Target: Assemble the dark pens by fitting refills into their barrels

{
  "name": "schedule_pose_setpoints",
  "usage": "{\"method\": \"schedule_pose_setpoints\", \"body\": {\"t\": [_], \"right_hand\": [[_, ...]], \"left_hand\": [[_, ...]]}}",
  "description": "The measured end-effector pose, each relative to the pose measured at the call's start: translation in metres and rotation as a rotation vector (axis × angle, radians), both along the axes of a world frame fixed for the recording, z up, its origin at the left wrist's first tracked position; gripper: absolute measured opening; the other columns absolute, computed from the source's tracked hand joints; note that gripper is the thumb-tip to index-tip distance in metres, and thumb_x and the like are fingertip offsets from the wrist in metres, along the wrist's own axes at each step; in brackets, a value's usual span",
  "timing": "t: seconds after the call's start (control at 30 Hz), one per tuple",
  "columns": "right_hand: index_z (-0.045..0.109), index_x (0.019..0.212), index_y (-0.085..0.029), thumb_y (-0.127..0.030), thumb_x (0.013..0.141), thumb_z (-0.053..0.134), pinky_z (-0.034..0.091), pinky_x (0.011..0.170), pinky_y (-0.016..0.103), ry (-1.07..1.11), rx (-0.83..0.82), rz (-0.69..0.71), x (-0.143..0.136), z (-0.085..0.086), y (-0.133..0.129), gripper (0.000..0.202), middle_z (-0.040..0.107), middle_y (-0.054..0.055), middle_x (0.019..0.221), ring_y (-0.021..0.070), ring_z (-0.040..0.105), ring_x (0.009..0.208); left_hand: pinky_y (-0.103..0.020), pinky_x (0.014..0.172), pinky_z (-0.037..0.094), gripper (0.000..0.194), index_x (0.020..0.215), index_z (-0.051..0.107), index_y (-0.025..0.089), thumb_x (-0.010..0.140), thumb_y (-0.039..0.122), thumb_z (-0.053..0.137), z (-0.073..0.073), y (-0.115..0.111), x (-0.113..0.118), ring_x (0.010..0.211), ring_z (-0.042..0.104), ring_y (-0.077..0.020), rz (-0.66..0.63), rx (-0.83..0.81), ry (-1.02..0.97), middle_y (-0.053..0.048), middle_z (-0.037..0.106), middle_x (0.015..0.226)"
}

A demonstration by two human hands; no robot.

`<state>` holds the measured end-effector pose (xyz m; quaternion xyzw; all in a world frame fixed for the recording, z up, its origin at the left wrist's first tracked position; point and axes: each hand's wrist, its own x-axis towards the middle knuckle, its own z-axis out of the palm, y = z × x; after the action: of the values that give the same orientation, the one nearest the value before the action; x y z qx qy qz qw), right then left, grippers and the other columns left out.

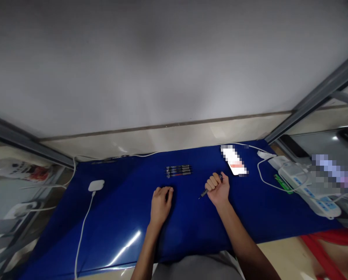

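Right of the pen row (178, 171), clutching one pen (204, 193) in the right grip (219, 190).
Nearer than the row, curling the left grip (161, 203); cannot tell if pressed together.

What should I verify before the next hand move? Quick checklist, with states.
1. Right hand gripping the pen: ok.
2. Left hand empty: cannot tell, palm hidden.
3. Other pens lying together, side by side: ok.
4. Phone apart from the right hand: ok.
5. White cable away from both hands: ok.
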<state>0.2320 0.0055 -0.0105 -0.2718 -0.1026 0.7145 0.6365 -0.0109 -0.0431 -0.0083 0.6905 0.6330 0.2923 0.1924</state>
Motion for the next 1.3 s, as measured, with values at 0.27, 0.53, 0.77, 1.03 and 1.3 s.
{"method": "schedule_pose_setpoints", "body": {"t": [0.27, 0.53, 0.77, 1.03, 1.3], "right_hand": [[0.018, 0.057, -0.022, -0.041, 0.083, 0.052, 0.017, 0.034, 0.023, 0.044, -0.007, 0.008, -0.0017, 0.0017, -0.0004, 0.047, 0.013, -0.009, 0.047, 0.009, 0.008, 0.041], [0.019, 0.056, -0.022, -0.043, 0.082, 0.053, 0.024, 0.034, 0.022, 0.026, 0.004, -0.001, 0.0003, 0.0007, -0.0007, 0.047, 0.016, -0.009, 0.046, 0.009, 0.01, 0.04], [0.021, 0.056, -0.023, -0.046, 0.082, 0.051, 0.024, 0.034, 0.023, 0.007, 0.014, -0.002, 0.0009, 0.0013, -0.0011, 0.046, 0.017, -0.009, 0.046, 0.0088, 0.01, 0.04], [0.02, 0.056, -0.023, -0.043, 0.081, 0.051, 0.021, 0.035, 0.023, 0.046, 0.004, 0.011, -0.0009, 0.0031, -0.002, 0.045, 0.014, -0.009, 0.048, 0.0092, 0.008, 0.042], [0.02, 0.056, -0.023, -0.043, 0.081, 0.053, 0.023, 0.034, 0.023, 0.035, 0.015, 0.048, -0.0055, 0.0009, -0.0019, 0.046, 0.015, -0.009, 0.047, 0.009, 0.008, 0.041]], "left_hand": [[-0.036, 0.078, 0.04, 0.028, 0.093, 0.066, 0.022, 0.097, 0.035, 0.042, -0.0008, -0.0002, -0.0011, 0.082, 0.056, -0.0217, 0.0, -0.016, -0.02, -0.004, 0.07, 0.092], [-0.037, 0.078, 0.041, 0.03, 0.093, 0.067, 0.022, 0.097, 0.037, 0.041, -0.0003, -0.0008, -0.0009, 0.083, 0.056, -0.0226, 0.008, -0.012, -0.03, -0.005, 0.07, 0.091], [-0.038, 0.078, 0.042, 0.03, 0.093, 0.067, 0.022, 0.097, 0.037, 0.041, -0.0019, -0.0009, -0.0005, 0.082, 0.056, -0.0224, 0.003, 0.003, -0.014, -0.005, 0.07, 0.092], [-0.037, 0.077, 0.042, 0.03, 0.093, 0.067, 0.022, 0.097, 0.036, 0.042, -0.0025, -0.0013, -0.0003, 0.082, 0.056, -0.0218, 0.012, 0.006, 0.001, -0.005, 0.07, 0.092], [-0.036, 0.077, 0.042, 0.03, 0.093, 0.067, 0.021, 0.097, 0.036, 0.041, -0.0029, -0.0019, 0.0004, 0.082, 0.056, -0.0216, 0.015, 0.014, 0.012, -0.005, 0.07, 0.091]]}}
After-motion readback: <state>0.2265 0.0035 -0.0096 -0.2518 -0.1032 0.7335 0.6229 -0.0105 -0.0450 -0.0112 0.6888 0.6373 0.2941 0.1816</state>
